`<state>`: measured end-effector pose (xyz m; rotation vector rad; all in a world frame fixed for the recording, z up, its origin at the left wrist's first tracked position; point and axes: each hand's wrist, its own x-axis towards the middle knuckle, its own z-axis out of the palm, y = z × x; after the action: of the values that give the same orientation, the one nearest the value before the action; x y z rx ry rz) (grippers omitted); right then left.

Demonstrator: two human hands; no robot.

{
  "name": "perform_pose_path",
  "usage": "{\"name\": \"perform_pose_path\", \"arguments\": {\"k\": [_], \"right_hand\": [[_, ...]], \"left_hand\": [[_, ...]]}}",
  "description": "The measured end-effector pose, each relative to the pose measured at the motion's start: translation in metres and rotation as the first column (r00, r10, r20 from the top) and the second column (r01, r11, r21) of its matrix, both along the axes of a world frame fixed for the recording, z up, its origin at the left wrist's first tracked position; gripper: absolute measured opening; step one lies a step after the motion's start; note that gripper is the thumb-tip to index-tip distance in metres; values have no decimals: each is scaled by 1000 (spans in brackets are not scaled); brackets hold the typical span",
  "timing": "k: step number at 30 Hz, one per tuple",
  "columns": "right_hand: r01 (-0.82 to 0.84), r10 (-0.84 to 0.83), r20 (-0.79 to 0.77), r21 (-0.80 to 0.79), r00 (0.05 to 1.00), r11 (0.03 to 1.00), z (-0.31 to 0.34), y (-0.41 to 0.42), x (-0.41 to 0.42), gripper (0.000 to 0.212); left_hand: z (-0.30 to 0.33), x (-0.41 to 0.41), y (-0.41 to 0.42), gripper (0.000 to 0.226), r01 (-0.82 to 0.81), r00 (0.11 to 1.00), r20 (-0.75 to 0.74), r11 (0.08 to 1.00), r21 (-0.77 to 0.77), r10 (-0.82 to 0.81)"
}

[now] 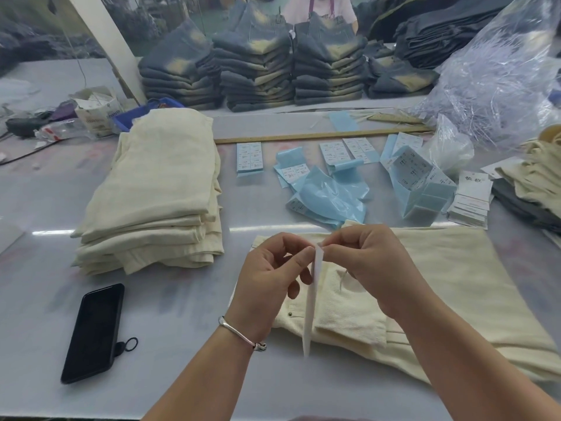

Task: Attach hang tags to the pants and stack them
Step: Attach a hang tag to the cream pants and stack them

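Head view. Left hand (270, 275): fingers curled, pinching the top of a white hang tag (312, 302), which hangs edge-on above the near pants. Right hand (364, 265): fingers curled, pinching at the same top end of the tag; a thin string trails below it. Cream pants (449, 287): one pair, flat on the grey table (182, 329), near right, beneath both hands. Stack of folded cream pants (158, 196): left of centre. Black phone (94, 332): near left. Blue sticker sheets (331, 189) and white tag stack (470, 202): beyond the hands. Folded denim piles (258, 74): far side.
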<state>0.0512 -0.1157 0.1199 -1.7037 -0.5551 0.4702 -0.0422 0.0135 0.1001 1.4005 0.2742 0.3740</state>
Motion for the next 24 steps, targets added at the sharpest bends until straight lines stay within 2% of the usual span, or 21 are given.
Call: {"name": "perform_pose_path", "arguments": {"k": [5,9,12,13,15,17,18,21,24], "right_hand": [[-78,77,-83,-5,994,997,-3,-14,12,10],[-95,83,-164,-67,983,993,-4,-37,32,7],[-62,48,-196,-69,980,996,-5,-49,39,13],[-27,15,-163,-73,986,997,-6,-50,40,14],[86,-85,6,-67,996,994,-7,-49,40,13],[146,-137,212,-27,968,989,-3,-44,35,11],[121,-116,274,-2,955,993,0,-41,31,11],[-15,30,337,-45,941,999,2,-32,23,16],[-71,93,258,-92,962,993,-2,-24,23,8]], "left_hand": [[-3,4,12,16,-89,996,-14,991,100,91],[-7,10,30,15,-228,970,-57,965,128,236],[-6,12,38,14,-246,964,-58,951,189,261],[-6,13,37,14,-227,967,-59,947,229,246],[-3,16,32,11,-180,974,-67,914,365,218],[1,20,25,11,-112,980,-75,821,560,185],[5,22,21,13,-78,985,-74,782,619,156],[18,28,9,16,1,999,-37,804,595,26],[24,35,4,10,30,999,4,860,510,-37]]}}
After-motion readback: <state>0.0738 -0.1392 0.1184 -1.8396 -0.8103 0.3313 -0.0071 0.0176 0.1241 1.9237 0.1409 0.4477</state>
